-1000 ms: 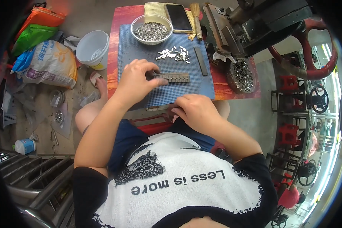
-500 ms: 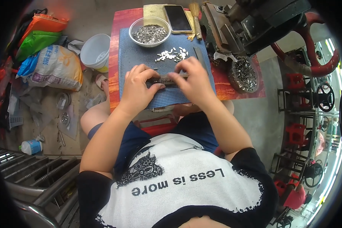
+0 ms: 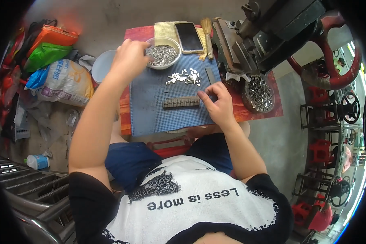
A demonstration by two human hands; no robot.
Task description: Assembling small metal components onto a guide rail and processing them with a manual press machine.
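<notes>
My left hand (image 3: 130, 57) is at the left rim of a clear plastic bowl (image 3: 177, 58) full of small shiny metal pieces. Its thumb and forefinger are apart at the rim; the other fingers are partly hidden. My right hand (image 3: 218, 103) hovers by the right end of a grey slotted metal block (image 3: 181, 103), fingers loosely curled, thumb apart, with nothing visible in it. The block lies lengthwise on a blue textured mat (image 3: 150, 118). Behind it, small pale and silvery pieces (image 3: 184, 77) are scattered in a loose pile. One small dark piece (image 3: 166, 92) lies alone.
A flat grey bar (image 3: 210, 75) lies at the mat's right. Behind are a phone (image 3: 189, 37) and a straw brush (image 3: 208, 38). A heavy press with a red handwheel (image 3: 331, 53) looms on the right, beside a tub of metal pieces (image 3: 259, 94). A white bucket (image 3: 103, 67) stands left.
My left hand has left the slotted block and moved up and left to the bowl. My right hand has drawn back to the block's right end, uncovering it. The view has shifted slightly.
</notes>
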